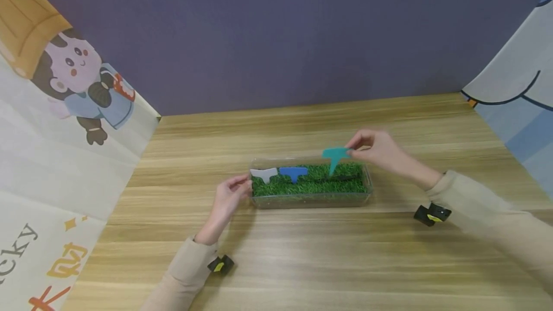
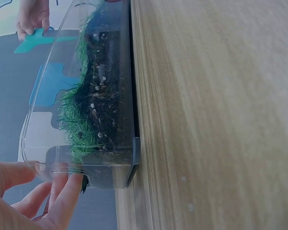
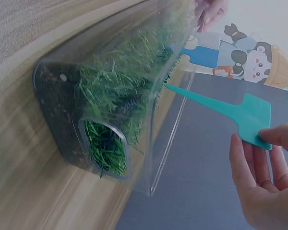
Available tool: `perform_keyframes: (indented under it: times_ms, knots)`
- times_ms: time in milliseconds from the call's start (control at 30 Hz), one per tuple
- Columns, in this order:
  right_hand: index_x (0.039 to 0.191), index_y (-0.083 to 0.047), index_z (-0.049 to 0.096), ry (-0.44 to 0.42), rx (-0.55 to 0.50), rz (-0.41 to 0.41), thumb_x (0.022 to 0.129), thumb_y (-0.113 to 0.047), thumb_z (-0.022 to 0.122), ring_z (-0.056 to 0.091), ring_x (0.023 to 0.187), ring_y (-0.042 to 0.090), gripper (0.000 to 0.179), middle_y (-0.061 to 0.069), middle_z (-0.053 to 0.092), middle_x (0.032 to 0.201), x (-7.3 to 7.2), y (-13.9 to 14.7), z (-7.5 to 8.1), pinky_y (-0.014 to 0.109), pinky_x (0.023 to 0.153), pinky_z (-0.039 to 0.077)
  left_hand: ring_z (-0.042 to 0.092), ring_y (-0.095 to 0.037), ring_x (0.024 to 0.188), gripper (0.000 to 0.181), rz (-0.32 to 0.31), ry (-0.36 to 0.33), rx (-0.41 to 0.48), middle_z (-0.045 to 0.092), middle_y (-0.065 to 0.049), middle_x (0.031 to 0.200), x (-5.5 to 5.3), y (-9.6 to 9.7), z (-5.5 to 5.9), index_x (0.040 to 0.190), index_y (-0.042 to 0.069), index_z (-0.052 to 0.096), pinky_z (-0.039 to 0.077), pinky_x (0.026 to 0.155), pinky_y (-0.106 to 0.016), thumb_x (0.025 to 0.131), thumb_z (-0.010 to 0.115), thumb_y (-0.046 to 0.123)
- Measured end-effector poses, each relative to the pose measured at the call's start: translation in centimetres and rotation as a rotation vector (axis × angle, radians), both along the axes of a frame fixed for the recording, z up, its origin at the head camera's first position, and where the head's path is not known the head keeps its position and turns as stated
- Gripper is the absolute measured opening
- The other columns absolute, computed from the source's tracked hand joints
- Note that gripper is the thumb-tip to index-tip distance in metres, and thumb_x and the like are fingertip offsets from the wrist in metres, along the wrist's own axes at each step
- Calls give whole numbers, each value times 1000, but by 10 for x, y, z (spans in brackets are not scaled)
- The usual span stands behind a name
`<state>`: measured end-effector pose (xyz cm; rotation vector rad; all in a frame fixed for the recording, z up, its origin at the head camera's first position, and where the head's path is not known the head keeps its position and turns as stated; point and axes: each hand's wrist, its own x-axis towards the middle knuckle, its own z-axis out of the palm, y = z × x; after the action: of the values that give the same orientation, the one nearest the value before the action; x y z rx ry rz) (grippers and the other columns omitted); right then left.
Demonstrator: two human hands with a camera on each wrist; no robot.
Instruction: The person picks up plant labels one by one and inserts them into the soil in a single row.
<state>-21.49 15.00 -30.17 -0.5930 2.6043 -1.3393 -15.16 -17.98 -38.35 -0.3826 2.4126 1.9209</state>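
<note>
My right hand point(image 1: 380, 150) pinches a teal T-shaped plant label point(image 1: 334, 155) by one end of its head. Its pointed stem tilts down over the right part of a clear plastic box point(image 1: 311, 201), with the tip close over the rim in the right wrist view. Artificial-looking green grass point(image 1: 319, 186) fills the box above dark soil point(image 2: 103, 91). Upright in the grass at the left stand a white plant label point(image 1: 264, 174) and a blue plant label point(image 1: 294, 173). At the box's left end, my left hand point(image 1: 231, 196) holds the end wall, thumb by the rim and fingers lower down.
The box rests on a wooden table point(image 1: 302, 253) with a dark blue-grey panel point(image 1: 276, 37) behind it. Printed cartoon panels stand at the left point(image 1: 86, 80) and right. An oval opening point(image 3: 105, 148) shows in the box's right end wall.
</note>
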Motion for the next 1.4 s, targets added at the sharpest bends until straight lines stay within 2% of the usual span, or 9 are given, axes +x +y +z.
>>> perform_keyframes:
  times_ms: [200,467,700,1067,1400]
  knots:
    - [91,1,61,-12,-19,28,79,-6,63,58,88,22,14,10,62,88,1,-3,-4,18,73,50,60,-29,85,30,2,3,11,59,-23,104,-1,0,-1,114,-4,54,53,79,-31,84,56,4]
    - [89,0,61,-46,-21,29,79,-7,64,59,85,22,13,10,62,88,1,-7,-12,25,74,52,60,-30,85,30,0,2,9,59,-23,103,-1,-1,-1,113,-5,55,53,79,-33,84,56,4]
    - [88,0,61,-42,-45,53,78,-5,64,58,82,20,11,10,62,88,1,-8,-18,21,70,52,60,-31,86,30,-2,-3,5,59,-23,103,-1,-1,-1,113,-4,55,53,79,-33,84,57,4]
    - [86,0,62,-49,-44,53,78,-2,63,60,83,23,9,12,62,90,5,-11,-24,22,70,54,59,-31,88,31,-3,-9,6,59,-22,103,-2,0,0,114,-4,55,53,79,-32,84,57,5]
    - [86,1,62,-19,-48,74,76,2,63,60,78,20,10,12,63,87,8,-13,-29,19,65,54,60,-30,86,30,-6,0,4,59,-23,102,0,-1,1,113,-5,55,54,75,-26,85,57,5]
